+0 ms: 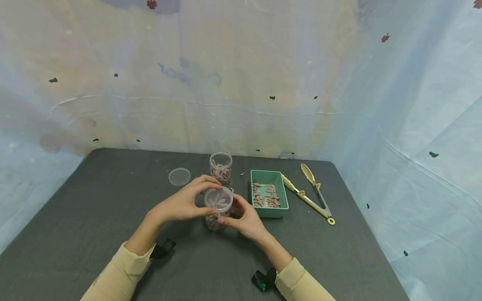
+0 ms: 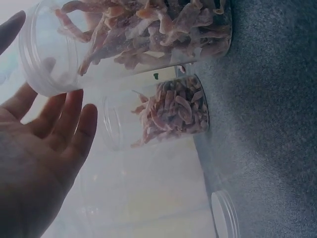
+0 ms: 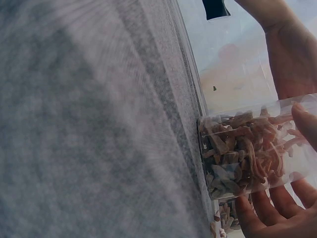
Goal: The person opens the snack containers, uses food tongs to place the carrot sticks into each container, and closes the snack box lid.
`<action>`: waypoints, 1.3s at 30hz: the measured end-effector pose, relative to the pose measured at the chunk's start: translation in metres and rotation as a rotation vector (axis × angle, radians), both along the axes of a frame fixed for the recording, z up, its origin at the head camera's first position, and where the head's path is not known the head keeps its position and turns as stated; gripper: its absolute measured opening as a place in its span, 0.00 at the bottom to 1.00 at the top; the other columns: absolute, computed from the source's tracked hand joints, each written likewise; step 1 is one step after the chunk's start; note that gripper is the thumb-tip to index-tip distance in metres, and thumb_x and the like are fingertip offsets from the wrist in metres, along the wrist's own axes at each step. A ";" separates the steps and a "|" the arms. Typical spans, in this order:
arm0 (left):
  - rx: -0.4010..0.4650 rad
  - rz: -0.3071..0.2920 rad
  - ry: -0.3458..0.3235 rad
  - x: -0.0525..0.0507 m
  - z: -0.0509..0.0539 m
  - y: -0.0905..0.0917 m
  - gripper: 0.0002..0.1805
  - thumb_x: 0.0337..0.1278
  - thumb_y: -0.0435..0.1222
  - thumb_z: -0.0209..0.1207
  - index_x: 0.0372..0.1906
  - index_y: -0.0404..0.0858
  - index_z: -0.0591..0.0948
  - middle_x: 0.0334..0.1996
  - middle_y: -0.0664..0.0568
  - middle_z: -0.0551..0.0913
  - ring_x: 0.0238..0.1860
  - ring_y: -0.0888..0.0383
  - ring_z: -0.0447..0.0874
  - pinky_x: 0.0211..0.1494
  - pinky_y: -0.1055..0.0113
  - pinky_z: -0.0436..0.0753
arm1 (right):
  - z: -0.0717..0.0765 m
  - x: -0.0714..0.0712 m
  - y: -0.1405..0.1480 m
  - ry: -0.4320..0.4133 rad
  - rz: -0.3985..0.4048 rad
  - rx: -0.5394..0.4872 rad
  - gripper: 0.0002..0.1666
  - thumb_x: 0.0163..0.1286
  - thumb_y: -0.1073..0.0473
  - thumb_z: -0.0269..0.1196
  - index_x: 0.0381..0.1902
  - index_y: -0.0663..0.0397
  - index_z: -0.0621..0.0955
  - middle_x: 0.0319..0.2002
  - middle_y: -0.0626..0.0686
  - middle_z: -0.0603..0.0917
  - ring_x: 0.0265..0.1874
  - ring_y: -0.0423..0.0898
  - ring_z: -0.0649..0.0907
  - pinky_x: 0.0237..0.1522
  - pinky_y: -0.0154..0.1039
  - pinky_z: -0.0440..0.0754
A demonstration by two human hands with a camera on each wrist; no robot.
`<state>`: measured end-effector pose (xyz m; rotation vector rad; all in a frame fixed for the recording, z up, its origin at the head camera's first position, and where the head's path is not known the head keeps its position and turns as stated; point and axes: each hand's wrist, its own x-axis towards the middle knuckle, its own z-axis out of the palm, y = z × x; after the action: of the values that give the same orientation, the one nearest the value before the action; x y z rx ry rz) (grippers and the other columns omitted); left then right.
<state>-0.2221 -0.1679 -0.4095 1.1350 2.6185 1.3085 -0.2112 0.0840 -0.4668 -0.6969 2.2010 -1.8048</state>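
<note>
A clear plastic jar (image 1: 215, 223) with brownish-pink dried strips stands upright near the middle of the table. On its top sits a clear lid (image 1: 219, 197). My left hand (image 1: 184, 203) holds the lid's rim between thumb and fingers; the left wrist view shows them around the ridged collar. Lower down, my right hand (image 1: 246, 219) grips the jar's body, thumb on one side and fingers on the other in the right wrist view. Just behind stands a second jar (image 1: 221, 169) of similar strips, its top uncovered. A loose clear lid (image 1: 179, 177) lies flat to its left.
Right of the jars is a green rectangular tray (image 1: 269, 212) with scattered strips inside. Yellow-tipped tongs (image 1: 307, 173) lie spread beside it. One small piece (image 1: 242, 174) rests on the dark table (image 1: 94, 234) between second jar and tray. Hanging sheets (image 1: 241, 83) border the table.
</note>
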 end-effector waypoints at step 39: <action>0.002 0.043 -0.049 -0.002 -0.004 -0.001 0.36 0.56 0.46 0.77 0.70 0.50 0.77 0.65 0.55 0.72 0.66 0.52 0.71 0.63 0.42 0.77 | 0.003 0.001 0.000 0.002 0.002 0.011 0.46 0.68 0.60 0.74 0.79 0.48 0.67 0.70 0.54 0.76 0.70 0.51 0.75 0.71 0.49 0.74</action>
<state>-0.2244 -0.1689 -0.4133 1.0386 2.6220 1.3287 -0.2107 0.0838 -0.4636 -0.6990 2.2093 -1.7899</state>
